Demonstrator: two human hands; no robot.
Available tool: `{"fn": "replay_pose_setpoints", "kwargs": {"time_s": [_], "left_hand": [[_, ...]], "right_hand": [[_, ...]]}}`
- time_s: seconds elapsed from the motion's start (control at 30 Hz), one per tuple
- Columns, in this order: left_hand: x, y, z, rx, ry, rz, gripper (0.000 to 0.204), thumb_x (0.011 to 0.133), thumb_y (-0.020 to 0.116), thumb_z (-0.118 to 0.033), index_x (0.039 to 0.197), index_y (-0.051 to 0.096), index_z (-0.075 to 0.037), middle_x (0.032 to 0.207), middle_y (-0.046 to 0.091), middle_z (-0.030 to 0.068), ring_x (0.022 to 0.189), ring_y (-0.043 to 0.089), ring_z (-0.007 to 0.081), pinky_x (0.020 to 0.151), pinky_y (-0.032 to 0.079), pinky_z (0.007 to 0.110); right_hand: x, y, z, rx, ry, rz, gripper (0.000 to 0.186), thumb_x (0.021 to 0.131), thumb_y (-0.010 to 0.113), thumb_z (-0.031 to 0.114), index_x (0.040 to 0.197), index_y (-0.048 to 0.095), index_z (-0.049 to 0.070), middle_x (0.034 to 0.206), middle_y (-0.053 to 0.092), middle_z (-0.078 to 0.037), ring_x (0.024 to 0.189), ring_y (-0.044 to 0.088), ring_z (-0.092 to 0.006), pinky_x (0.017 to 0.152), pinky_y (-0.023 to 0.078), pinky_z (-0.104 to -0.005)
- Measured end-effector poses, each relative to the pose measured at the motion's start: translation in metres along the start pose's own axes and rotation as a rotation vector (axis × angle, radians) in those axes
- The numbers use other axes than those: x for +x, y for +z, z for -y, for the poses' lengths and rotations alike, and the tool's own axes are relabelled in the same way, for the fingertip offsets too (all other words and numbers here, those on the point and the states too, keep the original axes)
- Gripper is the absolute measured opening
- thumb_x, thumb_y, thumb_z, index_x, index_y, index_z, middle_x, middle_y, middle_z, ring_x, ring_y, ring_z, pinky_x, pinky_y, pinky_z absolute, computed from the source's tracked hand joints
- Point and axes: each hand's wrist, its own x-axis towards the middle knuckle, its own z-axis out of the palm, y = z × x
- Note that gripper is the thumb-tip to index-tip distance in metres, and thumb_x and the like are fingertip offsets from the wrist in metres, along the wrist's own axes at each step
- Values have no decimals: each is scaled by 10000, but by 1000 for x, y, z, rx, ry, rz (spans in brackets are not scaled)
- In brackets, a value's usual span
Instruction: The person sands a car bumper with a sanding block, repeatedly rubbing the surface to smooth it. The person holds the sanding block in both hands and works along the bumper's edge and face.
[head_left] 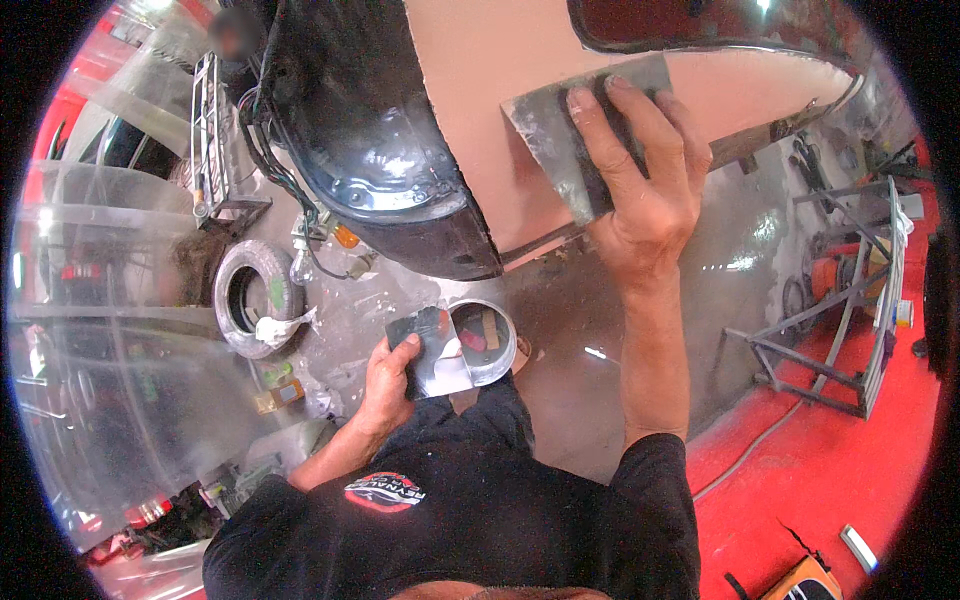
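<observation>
My right hand (648, 190) is raised at a vehicle panel (495, 60) coated in pinkish beige. It presses a flat, grey rectangular putty spreader (553, 145) against that surface, fingers spread over the back of the blade. The spreader's left edge looks tilted away from the panel and casts a shadow there. Lower down, in front of my body, my left hand (388, 382) grips a thin flat plate (440, 368) by its left side, thumb on top. White and dark patches show on the plate. Just beyond it is a round, pale-rimmed container (514, 345), partly covered by the plate.
Left of the panel is a dark, glossy metal recess (385, 165) with loose wires (265, 150). A tyre (238, 325) lies on the floor at left, near clear plastic sheeting (120, 370). Metal frames (865, 380) stand at right on red flooring, with a cable (750, 450).
</observation>
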Motion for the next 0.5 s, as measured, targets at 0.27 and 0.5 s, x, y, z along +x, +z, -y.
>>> {"fn": "replay_pose_setpoints", "kwargs": {"time_s": [0.27,0.5], "left_hand": [[1,3,-3,30,-1,-1,311,967,527,-127,1243,584,7,1153,665,113,1003,658,218,886,535,363],[3,4,-1,33,17,7,319,959,551,-133,1257,550,-21,1110,661,90,944,668,215,825,560,369]], "right_hand": [[-75,4,13,52,49,63,448,742,697,120,1178,733,212,1301,597,-33,1191,492,-347,977,445,-500],[-126,-14,12,21,145,225,414,777,681,174,1187,726,203,1314,580,-72,1206,497,-360,1020,424,-514]]}}
